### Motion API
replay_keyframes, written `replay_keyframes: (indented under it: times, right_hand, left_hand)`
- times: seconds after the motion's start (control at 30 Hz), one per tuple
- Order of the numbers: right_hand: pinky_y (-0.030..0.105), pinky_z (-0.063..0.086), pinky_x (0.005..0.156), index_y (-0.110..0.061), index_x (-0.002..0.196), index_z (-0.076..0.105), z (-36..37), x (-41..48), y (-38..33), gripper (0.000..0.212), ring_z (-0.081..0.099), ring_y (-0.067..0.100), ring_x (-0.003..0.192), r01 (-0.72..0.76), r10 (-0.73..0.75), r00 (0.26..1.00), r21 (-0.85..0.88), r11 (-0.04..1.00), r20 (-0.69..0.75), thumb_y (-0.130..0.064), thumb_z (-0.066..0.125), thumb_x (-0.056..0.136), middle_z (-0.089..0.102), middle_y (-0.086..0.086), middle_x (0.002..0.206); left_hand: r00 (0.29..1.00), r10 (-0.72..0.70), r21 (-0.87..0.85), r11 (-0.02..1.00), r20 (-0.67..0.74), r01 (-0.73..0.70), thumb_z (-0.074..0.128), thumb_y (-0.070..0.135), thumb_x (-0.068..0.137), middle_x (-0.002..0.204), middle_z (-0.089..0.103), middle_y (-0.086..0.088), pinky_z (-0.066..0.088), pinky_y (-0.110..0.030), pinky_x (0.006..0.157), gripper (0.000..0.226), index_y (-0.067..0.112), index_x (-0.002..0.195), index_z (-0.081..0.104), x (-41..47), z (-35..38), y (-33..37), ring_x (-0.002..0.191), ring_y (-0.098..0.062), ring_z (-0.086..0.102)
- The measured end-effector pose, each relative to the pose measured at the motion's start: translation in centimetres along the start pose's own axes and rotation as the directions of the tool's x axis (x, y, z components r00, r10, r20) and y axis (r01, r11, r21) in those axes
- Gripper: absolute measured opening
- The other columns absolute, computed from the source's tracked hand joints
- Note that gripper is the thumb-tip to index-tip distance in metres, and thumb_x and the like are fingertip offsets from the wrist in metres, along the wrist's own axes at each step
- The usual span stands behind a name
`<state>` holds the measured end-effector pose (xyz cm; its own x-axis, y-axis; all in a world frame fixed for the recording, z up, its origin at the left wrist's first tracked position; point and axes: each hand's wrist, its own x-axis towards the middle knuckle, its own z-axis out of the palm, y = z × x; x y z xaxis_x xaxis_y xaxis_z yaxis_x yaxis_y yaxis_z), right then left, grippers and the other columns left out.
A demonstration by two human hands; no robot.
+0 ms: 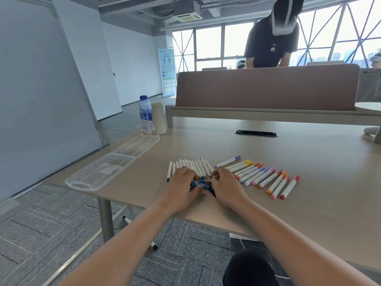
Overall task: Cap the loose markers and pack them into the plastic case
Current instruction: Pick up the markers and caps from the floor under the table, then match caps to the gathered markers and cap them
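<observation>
Roughly half done: capped coloured markers [266,176] lie at three o'clock, uncapped white markers [191,167] at twelve, the clear plastic case [101,171] unfilled at nine, while left hand [181,182] and right hand [224,184] huddle over loose blue caps [201,183], grip unclear.

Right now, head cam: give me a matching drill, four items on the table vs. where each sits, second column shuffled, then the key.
Things
1. plastic case
2. water bottle
3. capped markers
4. loose caps

Places
A. between the left hand and the right hand
B. far left corner of the table, beside a white roll
C. in a row to the right of the right hand
D. lying open at the table's left edge

Pairs: 1-D, 2-B, 3-C, 4-A
</observation>
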<state>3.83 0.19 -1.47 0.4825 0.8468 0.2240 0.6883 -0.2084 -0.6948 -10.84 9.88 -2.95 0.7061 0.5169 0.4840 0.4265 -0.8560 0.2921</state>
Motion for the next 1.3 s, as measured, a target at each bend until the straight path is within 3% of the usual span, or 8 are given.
replay_keyframes:
  times: [0.2,0.37,0.47,0.57,0.67,0.77,1.1,1.3]
  right_hand:
    - [0.029,0.043,0.075,-0.017,0.104,0.055,-0.5,0.7,0.2,0.011,0.055,0.016,0.093,-0.018,0.018,0.997,0.01,1.0,-0.071,-0.014,0.05,0.095,0.061,0.001,0.106]
    - [0.025,0.042,0.067,-0.019,0.1,0.059,-1.4,2.7,0.4,0.01,0.058,0.012,0.086,0.004,-0.006,0.998,-0.035,0.999,-0.064,-0.016,0.051,0.095,0.064,-0.002,0.1]
    - [0.019,0.04,0.06,-0.021,0.094,0.059,-1.8,4.8,0.4,0.009,0.055,0.006,0.077,0.008,-0.011,0.998,-0.055,0.998,-0.054,-0.016,0.052,0.096,0.062,-0.005,0.089]
    - [0.026,0.046,0.068,-0.021,0.09,0.061,-1.6,7.6,0.5,0.01,0.06,0.012,0.081,0.016,-0.019,0.999,-0.11,0.994,-0.033,-0.018,0.054,0.095,0.064,-0.006,0.085]
    - [0.034,0.052,0.077,-0.022,0.088,0.064,-1.0,10.1,1.0,0.008,0.06,0.014,0.081,0.022,-0.02,1.0,-0.192,0.981,0.014,-0.023,0.058,0.094,0.065,-0.005,0.083]
    - [0.037,0.055,0.082,-0.02,0.089,0.066,-0.8,11.4,1.6,0.012,0.061,0.015,0.083,0.023,-0.003,0.998,-0.295,0.955,0.066,-0.028,0.06,0.094,0.067,-0.003,0.086]
    - [0.032,0.054,0.07,-0.018,0.082,0.07,-0.4,10.9,0.6,0.023,0.062,0.013,0.072,0.017,0.027,0.996,-0.45,0.893,0.09,-0.036,0.061,0.094,0.066,-0.004,0.073]
    - [0.03,0.045,0.064,-0.014,0.071,0.062,-0.4,10.3,-0.8,0.024,0.061,0.023,0.076,-0.054,0.148,0.981,-0.565,0.823,0.123,-0.032,0.065,0.087,0.06,0.003,0.07]
  left_hand:
    - [0.997,-0.039,-0.03,0.999,-0.063,0.037,0.063,0.036,0.09,0.1,0.052,0.007,0.042,-0.028,0.083,0.018,0.02,0.094,0.056,-0.1,-0.4,0.5,0.098,-0.014,0.048]
    - [0.985,-0.147,-0.177,0.976,-0.095,0.129,0.06,0.031,0.093,0.104,0.054,0.007,0.041,-0.026,0.085,0.013,0.02,0.099,0.058,0.9,-2.0,1.0,0.1,-0.01,0.049]
    - [0.967,-0.237,-0.283,0.937,-0.088,0.204,0.056,0.019,0.095,0.096,0.056,0.01,0.042,-0.019,0.076,0.005,0.024,0.095,0.058,2.7,-3.4,0.9,0.09,-0.01,0.054]
    - [0.961,-0.276,-0.311,0.916,-0.033,0.253,0.052,0.013,0.097,0.097,0.059,0.011,0.039,-0.011,0.071,0.015,0.025,0.097,0.061,4.8,-3.9,-0.2,0.09,-0.007,0.055]
    - [0.956,-0.293,-0.359,0.89,0.021,0.281,0.056,0.017,0.095,0.096,0.064,0.008,0.047,-0.022,0.077,0.013,0.023,0.103,0.065,6.5,-3.5,-1.7,0.088,-0.011,0.058]
    - [0.956,-0.285,-0.365,0.885,0.068,0.29,0.056,0.017,0.095,0.093,0.063,0.01,0.046,-0.019,0.073,0.013,0.027,0.1,0.064,7.6,-2.5,-3.1,0.086,-0.009,0.058]
    - [0.938,-0.321,-0.343,0.873,0.131,0.346,0.052,0.009,0.095,0.091,0.067,0.01,0.041,-0.012,0.066,0.022,0.026,0.095,0.066,7.5,-2.3,-4.5,0.083,-0.004,0.06]
    - [0.939,-0.319,-0.354,0.87,0.127,0.343,0.055,0.008,0.093,0.086,0.066,0.009,0.036,-0.004,0.058,0.022,0.028,0.091,0.065,5.8,-3.5,-4.3,0.069,0.003,0.055]
